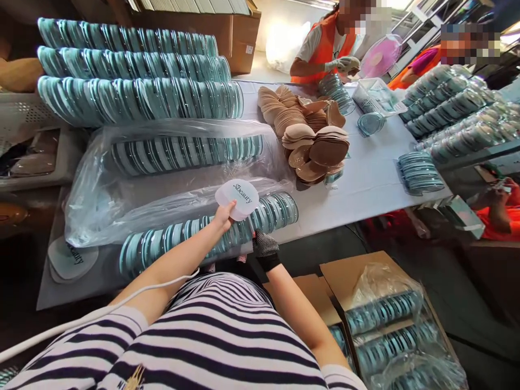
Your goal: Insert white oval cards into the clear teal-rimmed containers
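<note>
My left hand [225, 215] pinches a pale rounded card [237, 199] printed "Beauty" and lifts it just above a long row of teal-rimmed clear cases [211, 230] lying along the near table edge. My right hand [265, 248], in a dark dotted glove, rests against the same row at the table's front edge; its fingers are hidden, so what it holds cannot be told. A pile of tan pads [312, 149] lies on the white table [365, 179] beyond.
Stacked rows of teal cases [134, 70] and a clear plastic bag [170, 162] fill the left. A short stack of printed cards [71, 260] sits near left. Cardboard boxes [390, 325] of cases stand on the floor right. Two people in orange work at the far end.
</note>
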Motion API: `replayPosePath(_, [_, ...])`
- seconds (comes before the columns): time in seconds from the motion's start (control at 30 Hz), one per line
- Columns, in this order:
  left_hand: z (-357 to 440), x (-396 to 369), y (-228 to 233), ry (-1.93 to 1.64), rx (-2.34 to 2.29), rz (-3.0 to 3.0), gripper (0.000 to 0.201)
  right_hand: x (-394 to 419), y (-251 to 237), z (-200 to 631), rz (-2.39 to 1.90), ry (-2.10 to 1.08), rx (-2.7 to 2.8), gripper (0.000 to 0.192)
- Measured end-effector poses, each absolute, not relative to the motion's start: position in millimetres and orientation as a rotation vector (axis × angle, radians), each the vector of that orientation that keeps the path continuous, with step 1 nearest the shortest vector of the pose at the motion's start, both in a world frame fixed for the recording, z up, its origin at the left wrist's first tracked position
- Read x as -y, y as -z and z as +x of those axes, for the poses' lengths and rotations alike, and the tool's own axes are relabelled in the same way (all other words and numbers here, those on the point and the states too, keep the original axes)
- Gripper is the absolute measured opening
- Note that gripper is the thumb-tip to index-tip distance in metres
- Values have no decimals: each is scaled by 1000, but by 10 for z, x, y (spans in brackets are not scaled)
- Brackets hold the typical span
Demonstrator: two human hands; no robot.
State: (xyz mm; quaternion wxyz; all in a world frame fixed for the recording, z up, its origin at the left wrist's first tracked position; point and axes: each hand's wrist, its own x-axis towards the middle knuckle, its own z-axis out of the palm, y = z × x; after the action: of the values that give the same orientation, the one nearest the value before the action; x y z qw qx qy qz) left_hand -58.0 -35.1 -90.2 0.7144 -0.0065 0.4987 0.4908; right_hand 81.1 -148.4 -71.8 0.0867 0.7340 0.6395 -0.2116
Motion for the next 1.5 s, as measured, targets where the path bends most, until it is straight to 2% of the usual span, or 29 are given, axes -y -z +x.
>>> replayPosePath(0.13, [-588, 347, 938, -1075, -1099, -8, 36, 1289, 703, 778, 2142, 629, -1930, 28])
replayPosePath(0.33, [-596, 350, 931, -1072, -1113, 2, 44, 1213, 751, 836, 2114, 714, -1869, 32])
replayPosePath(0.5, [-591, 369, 928, -1071, -1110, 13, 38, 1245, 905, 731, 2164, 859, -1816, 29])
replayPosePath(0.67, [-574, 371, 907, -1100, -1124, 21, 35, 1278, 925, 771, 2250, 1179, -1788, 21])
replayPosePath(0.73, [-563, 365, 887, -1114, -1133, 15, 35, 1249, 903, 856, 2281, 1354, -1776, 25])
replayPosePath(0.8, [-552, 368, 867, -1120, -1137, 16, 36, 1158, 871, 964, 2357, 1443, -1747, 37])
replayPosePath(0.87, [-551, 394, 854, -1119, -1128, 35, 37, 1013, 825, 1060, 2555, 1423, -1762, 47])
replayPosePath(0.97, [-591, 481, 851, -1097, -1084, 94, 36, 823, 730, 1086, 2892, 1197, -1984, 53])
replayPosePath(1.13, [-761, 653, 881, -1086, -1105, 195, 27, 898, 613, 673, 2741, 710, -2435, 51])
replayPosePath(1.17, [-795, 677, 885, -1081, -1112, 209, 25, 936, 611, 562, 2736, 717, -2432, 48])
replayPosePath(1.27, [-879, 702, 881, -1047, -1096, 221, 26, 999, 622, 345, 2868, 1017, -2165, 37])
replayPosePath(1.33, [-934, 663, 870, -1046, -1095, 183, 29, 1050, 615, 360, 3017, 1127, -1980, 38])
replayPosePath(1.5, [-1113, 465, 886, -1148, -1134, 45, 37, 1674, 538, 714, 3050, 859, -1990, 40])
